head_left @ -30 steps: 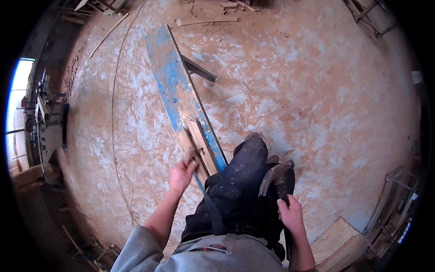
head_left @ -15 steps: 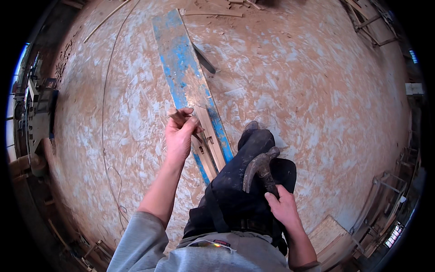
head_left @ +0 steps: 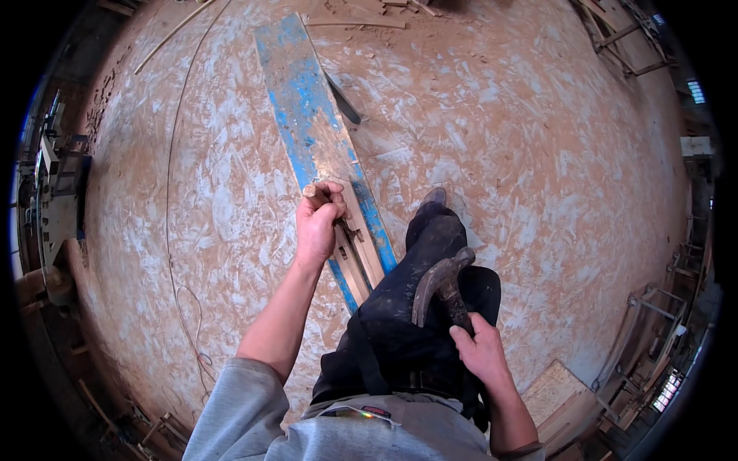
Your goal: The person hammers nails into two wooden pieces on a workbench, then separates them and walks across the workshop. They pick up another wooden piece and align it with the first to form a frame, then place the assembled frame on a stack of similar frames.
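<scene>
My left hand (head_left: 316, 227) is closed around a wooden-handled chisel (head_left: 310, 191), whose handle end sticks up past the fingers. Its lower part is mostly hidden by the hand. Below it, two pale wood strips (head_left: 370, 260) with cut slots lie side by side along a narrow bench (head_left: 304, 96) with worn blue paint. The hand is over the strips; whether the chisel touches them I cannot tell. Over my thigh, my right hand (head_left: 483, 349) grips a claw hammer (head_left: 443, 286) by its dark handle, with the head pointing away from me.
My dark-trousered leg (head_left: 400, 292) is against the near end of the bench. A thin cable (head_left: 171, 207) runs along the dusty floor at left. Machinery (head_left: 61, 192) stands at the far left. Wood scraps (head_left: 392, 8) lie beyond the bench, and a board (head_left: 555, 392) lies at lower right.
My left hand has moved right and slightly nearer, with the chisel now held more upright over the wood strips. The hammer in my right hand has hardly moved.
</scene>
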Available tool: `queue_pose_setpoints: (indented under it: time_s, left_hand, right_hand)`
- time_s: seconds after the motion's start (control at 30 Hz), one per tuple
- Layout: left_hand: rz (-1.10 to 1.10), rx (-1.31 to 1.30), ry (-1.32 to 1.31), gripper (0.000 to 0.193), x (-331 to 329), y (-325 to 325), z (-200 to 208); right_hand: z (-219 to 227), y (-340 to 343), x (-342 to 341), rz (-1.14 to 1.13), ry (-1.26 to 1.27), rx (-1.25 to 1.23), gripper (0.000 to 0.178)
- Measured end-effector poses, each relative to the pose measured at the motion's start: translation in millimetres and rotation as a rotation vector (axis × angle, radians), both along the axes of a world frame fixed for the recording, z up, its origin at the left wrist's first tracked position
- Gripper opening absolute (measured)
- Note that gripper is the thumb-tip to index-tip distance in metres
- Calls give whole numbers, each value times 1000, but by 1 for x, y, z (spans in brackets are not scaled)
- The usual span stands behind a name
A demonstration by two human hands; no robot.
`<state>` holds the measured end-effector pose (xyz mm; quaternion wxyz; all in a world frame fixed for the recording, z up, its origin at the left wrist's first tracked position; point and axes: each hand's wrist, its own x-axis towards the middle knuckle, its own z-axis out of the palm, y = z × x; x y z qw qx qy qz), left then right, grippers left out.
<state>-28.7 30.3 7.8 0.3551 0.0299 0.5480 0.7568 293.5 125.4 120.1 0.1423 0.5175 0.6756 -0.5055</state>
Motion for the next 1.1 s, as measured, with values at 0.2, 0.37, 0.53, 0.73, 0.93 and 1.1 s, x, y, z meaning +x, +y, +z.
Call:
queue_pose_setpoints:
  time_s: [0.2,0.37,0.53,0.73,0.93,1.1]
  left_hand:
    - [16,8,-4,20,0,6,9]
    - [-42,-156,196,19,7,8,22]
    - [60,-120,89,20,9,6,11]
    - [20,-46,107,22,12,-3,-7]
    - [-87,-170,227,35,18,1,11]
    - [-184,-189,341,27,24,-1,13]
  right_hand:
    - [3,1,-2,2,-14,-11,39]
    - [4,4,2,-20,-17,3,41]
    - [9,9,0,-8,-21,-6,40]
    - [9,13,0,23,-5,17,42]
    - [14,18,-8,53,-19,8,43]
    - [24,23,-24,112,41,66,43]
